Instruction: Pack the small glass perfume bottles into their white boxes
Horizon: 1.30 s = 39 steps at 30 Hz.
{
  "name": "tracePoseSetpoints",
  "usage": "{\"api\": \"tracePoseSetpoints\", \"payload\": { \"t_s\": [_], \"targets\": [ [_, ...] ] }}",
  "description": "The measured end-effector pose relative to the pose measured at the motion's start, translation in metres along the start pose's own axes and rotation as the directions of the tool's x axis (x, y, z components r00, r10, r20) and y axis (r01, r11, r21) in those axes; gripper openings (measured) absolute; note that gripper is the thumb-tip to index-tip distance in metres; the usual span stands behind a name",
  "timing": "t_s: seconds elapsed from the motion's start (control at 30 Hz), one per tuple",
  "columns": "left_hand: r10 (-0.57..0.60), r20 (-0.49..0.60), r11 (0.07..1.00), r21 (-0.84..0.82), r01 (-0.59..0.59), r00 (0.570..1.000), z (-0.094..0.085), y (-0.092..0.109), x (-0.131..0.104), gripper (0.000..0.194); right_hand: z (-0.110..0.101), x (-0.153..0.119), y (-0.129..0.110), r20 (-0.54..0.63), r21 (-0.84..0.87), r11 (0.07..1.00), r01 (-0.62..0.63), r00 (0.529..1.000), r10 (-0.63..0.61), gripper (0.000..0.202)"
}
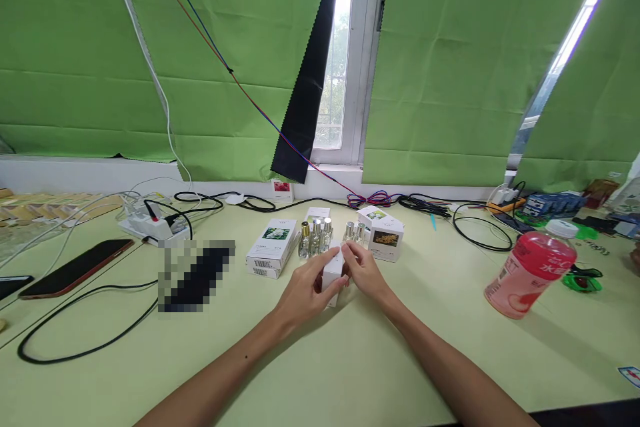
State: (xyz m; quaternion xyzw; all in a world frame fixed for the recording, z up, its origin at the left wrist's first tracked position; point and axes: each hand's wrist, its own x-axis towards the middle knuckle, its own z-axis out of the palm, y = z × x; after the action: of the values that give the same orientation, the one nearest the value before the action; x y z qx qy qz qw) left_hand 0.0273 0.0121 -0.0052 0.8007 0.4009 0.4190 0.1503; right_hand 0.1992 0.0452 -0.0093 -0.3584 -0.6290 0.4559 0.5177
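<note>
A small white box point(331, 273) stands upright at the middle of the table. My left hand point(307, 283) is wrapped round its left side, with the thumb across the front. The fingers of my right hand point(367, 271) are bent against its top right edge; part of the box is hidden behind both hands. Just beyond stand several small glass bottles point(316, 241) with gold or silver caps, and more silver-capped bottles point(354, 233) are by my right fingertips. To the left lies a larger white box point(271, 247) with a flower picture. A white carton point(386, 240) with a yellow-flower picture sits to the right.
On the right a pink drink bottle point(530, 270) leans in view. Two phones, one a red-edged phone point(77, 268), and a power strip point(155, 227) with cables lie left. A black cable point(30, 353) loops over the table. Bundled wires point(373, 199) run along the back wall.
</note>
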Motion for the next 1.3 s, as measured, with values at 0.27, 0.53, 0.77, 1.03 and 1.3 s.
{"api": "tracePoseSetpoints", "payload": {
  "t_s": [0.27, 0.53, 0.77, 1.03, 1.3],
  "targets": [
    [-0.103, 0.048, 0.983, -0.150, 0.109, 0.993, 0.007, 0.003, -0.004, 0.058, -0.004, 0.002, -0.001, -0.086, -0.060, 0.996, 0.070, 0.993, -0.075, 0.057],
    [-0.047, -0.001, 0.984, -0.174, 0.047, 0.999, 0.008, 0.015, -0.004, 0.054, -0.006, -0.001, -0.008, -0.075, 0.035, 0.998, 0.054, 0.996, -0.051, 0.066],
    [0.007, -0.044, 0.989, -0.148, -0.014, 0.999, 0.012, 0.014, -0.004, 0.051, -0.008, -0.004, -0.010, -0.062, -0.120, 0.987, 0.109, 0.991, -0.117, 0.048],
    [-0.006, -0.131, 0.998, -0.066, -0.003, 0.991, 0.014, 0.000, -0.002, 0.051, -0.007, -0.004, -0.006, -0.057, -0.077, 0.992, 0.102, 0.993, -0.106, 0.052],
    [-0.078, -0.157, 0.997, -0.021, 0.076, 0.984, 0.010, -0.003, 0.000, 0.056, -0.007, -0.004, -0.006, -0.080, -0.159, 0.981, 0.114, 0.989, -0.128, 0.048]
  ]
}}
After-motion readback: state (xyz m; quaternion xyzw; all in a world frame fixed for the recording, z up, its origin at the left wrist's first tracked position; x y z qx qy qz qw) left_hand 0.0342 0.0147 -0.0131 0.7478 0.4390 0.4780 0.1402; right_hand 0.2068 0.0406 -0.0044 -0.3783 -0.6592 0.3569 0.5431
